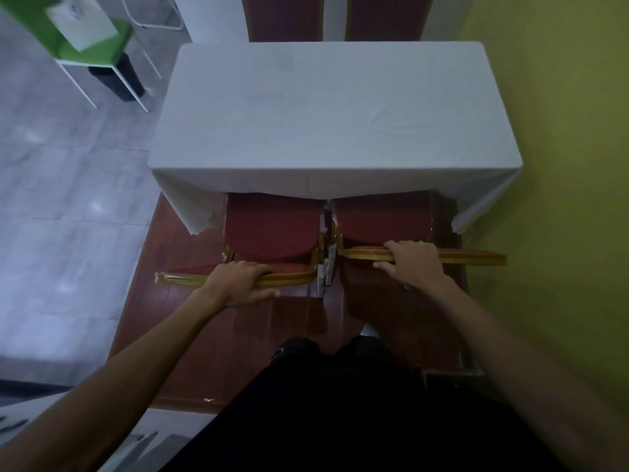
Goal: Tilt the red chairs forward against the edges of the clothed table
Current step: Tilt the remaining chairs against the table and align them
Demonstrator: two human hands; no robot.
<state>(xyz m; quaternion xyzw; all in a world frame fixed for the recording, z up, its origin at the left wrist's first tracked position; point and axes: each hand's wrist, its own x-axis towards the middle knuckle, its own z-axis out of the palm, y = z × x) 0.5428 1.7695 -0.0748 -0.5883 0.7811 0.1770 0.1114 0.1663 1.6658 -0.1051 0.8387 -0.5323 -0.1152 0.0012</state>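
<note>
Left grip (243, 282) is clasping the gilt top rail of the left red chair (270, 235); right grip (413, 264) is clasping that of the right red chair (384, 221). Both seats are lying at the near edge of the white-clothed counter (333, 114), partly under its hanging cloth. Two more red chairs (286, 15) are standing at the far edge; a green chair (92, 46) is standing beyond the far-left corner.

Both our arms reached fwd, elbows nearly straight. L hand (243, 282) lay palm-down, fingers curled over a chair's top rail, thumb behind. R hand (410, 264) gripped likewise, slightly further fwd than L.
</note>
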